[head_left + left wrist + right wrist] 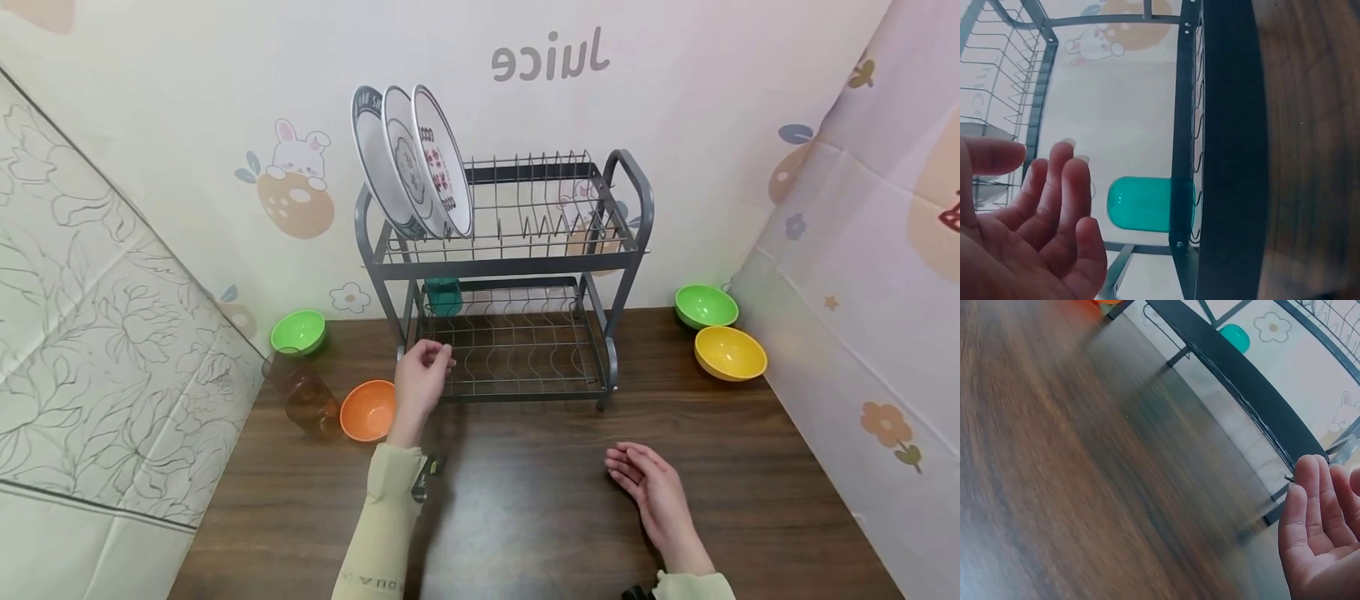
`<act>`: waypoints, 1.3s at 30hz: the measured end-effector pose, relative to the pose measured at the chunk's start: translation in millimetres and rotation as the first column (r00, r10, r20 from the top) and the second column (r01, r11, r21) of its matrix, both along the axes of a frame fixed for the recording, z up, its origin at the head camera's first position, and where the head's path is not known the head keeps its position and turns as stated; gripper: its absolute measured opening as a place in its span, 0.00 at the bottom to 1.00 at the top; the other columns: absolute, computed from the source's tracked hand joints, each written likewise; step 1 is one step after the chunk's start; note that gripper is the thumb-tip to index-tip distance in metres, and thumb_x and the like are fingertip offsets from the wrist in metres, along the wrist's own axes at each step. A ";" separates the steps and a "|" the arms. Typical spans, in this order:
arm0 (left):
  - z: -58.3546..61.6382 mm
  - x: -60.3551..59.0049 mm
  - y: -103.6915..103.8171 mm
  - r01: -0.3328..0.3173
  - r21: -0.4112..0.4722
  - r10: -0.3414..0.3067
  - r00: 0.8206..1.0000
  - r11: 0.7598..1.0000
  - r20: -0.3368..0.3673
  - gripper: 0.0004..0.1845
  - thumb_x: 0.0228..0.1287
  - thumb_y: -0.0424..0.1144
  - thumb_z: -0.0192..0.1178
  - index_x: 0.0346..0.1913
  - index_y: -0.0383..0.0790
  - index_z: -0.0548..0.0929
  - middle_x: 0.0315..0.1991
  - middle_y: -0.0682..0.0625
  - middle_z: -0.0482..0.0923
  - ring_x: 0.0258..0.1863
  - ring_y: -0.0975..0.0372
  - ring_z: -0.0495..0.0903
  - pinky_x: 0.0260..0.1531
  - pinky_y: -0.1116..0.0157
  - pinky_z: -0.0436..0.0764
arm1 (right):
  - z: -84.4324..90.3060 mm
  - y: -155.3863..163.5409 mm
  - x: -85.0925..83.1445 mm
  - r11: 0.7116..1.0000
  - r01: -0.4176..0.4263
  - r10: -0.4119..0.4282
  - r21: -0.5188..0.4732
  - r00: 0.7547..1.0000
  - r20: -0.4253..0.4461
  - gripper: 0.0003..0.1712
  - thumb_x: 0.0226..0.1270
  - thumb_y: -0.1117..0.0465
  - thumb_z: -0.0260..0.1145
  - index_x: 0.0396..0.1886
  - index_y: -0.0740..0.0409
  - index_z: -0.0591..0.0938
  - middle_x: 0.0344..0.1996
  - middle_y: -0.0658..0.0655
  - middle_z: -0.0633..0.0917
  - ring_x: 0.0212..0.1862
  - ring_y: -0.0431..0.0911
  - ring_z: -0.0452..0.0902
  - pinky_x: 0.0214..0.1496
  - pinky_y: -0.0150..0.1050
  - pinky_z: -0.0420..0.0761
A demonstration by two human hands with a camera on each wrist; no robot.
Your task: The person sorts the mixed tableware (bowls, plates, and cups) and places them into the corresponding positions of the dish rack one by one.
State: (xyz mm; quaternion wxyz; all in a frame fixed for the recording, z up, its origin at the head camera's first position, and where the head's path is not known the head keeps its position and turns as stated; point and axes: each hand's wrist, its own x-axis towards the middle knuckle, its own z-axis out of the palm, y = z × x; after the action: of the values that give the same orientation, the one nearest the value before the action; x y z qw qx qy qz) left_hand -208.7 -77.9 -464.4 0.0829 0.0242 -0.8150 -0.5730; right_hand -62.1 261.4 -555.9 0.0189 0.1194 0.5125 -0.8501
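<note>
My left hand (pixel 420 379) is at the front left of the dish rack's lower tier, its fingers loosely bent and holding nothing. Beyond those fingers a teal see-through cup (pixel 1141 204) stands on the lower tier, rounded end up. The right hand (pixel 651 492) hovers over the table's right side, fingers relaxed, with nothing in its grasp. Between and beyond both hands is the dark two-tier dish rack (pixel 502 268). Three plates, a left one (pixel 375 158), a middle one (pixel 408 167) and a right one (pixel 444 162), lean upright in its upper tier.
An orange bowl (pixel 367 411) and an amber see-through cup (pixel 309 404) are left of my left forearm, with a green bowl (pixel 298 331) behind. Another green bowl (pixel 707 306) and a yellow bowl (pixel 731 353) sit right of the rack. Printed sheets back the wooden table (pixel 517 500).
</note>
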 end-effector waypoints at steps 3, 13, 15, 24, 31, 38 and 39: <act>-2.5 13.2 -7.1 0.010 -0.001 -0.010 0.999 1.000 -0.042 0.10 0.71 0.46 0.61 0.40 0.42 0.83 0.31 0.51 0.85 0.32 0.55 0.82 0.30 0.63 0.79 | -0.1 -4.4 -1.6 1.000 0.004 -0.004 0.000 1.000 0.031 0.14 0.80 0.60 0.53 0.45 0.59 0.85 0.39 0.55 0.89 0.44 0.44 0.85 0.49 0.40 0.83; -25.8 53.2 -49.0 -0.078 -0.139 0.056 0.986 0.987 -0.159 0.06 0.69 0.40 0.63 0.34 0.42 0.83 0.26 0.53 0.83 0.24 0.61 0.77 0.26 0.66 0.75 | -6.3 -33.7 -2.6 0.998 -0.014 0.007 0.059 0.994 0.111 0.14 0.78 0.61 0.55 0.49 0.66 0.82 0.39 0.56 0.88 0.43 0.46 0.85 0.49 0.42 0.83; -31.3 60.1 -57.5 -0.099 -0.154 0.071 0.982 0.983 -0.174 0.06 0.69 0.39 0.64 0.34 0.42 0.83 0.25 0.54 0.83 0.24 0.61 0.78 0.26 0.67 0.76 | -7.0 -40.3 -1.7 0.997 -0.018 0.007 0.078 0.990 0.140 0.15 0.78 0.62 0.55 0.51 0.69 0.80 0.39 0.57 0.88 0.43 0.47 0.85 0.49 0.43 0.82; -46.4 74.9 -84.9 -0.306 -0.139 0.265 0.930 0.942 -0.256 0.05 0.68 0.37 0.64 0.33 0.39 0.83 0.26 0.52 0.84 0.25 0.62 0.79 0.27 0.75 0.74 | -6.4 -69.0 2.8 0.986 -0.133 0.114 0.102 0.977 0.181 0.16 0.75 0.62 0.58 0.52 0.72 0.78 0.40 0.61 0.86 0.44 0.49 0.84 0.51 0.44 0.82; -53.1 78.3 -104.1 -0.446 -0.157 0.386 0.870 0.881 -0.307 0.09 0.68 0.37 0.63 0.35 0.33 0.83 0.28 0.44 0.83 0.27 0.58 0.77 0.30 0.73 0.71 | -7.0 -83.3 5.3 0.966 -0.230 0.209 0.119 0.964 0.167 0.17 0.75 0.61 0.58 0.50 0.73 0.78 0.38 0.59 0.86 0.43 0.51 0.84 0.49 0.43 0.82; -62.1 76.3 -121.5 -0.534 -0.160 0.480 0.831 0.830 -0.282 0.10 0.69 0.39 0.61 0.38 0.31 0.80 0.32 0.41 0.78 0.31 0.53 0.76 0.35 0.60 0.69 | -10.4 -89.7 7.6 0.952 -0.276 0.257 0.131 0.956 0.143 0.16 0.76 0.61 0.57 0.49 0.72 0.79 0.38 0.59 0.86 0.42 0.49 0.85 0.48 0.43 0.83; -63.2 76.1 -123.8 -0.541 -0.159 0.484 0.825 0.826 -0.293 0.10 0.69 0.38 0.61 0.39 0.31 0.80 0.33 0.41 0.77 0.32 0.52 0.75 0.35 0.59 0.69 | -10.7 -90.1 8.0 0.951 -0.280 0.261 0.131 0.955 0.140 0.15 0.76 0.61 0.57 0.49 0.72 0.79 0.38 0.59 0.87 0.42 0.49 0.85 0.48 0.43 0.83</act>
State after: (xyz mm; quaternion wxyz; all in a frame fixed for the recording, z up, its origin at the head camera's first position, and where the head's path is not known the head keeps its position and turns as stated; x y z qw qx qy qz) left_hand -132.6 -201.7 -527.7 0.3347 0.1644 -0.8238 -0.4270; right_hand -54.1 171.3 -566.7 0.1573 0.1004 0.5843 -0.7898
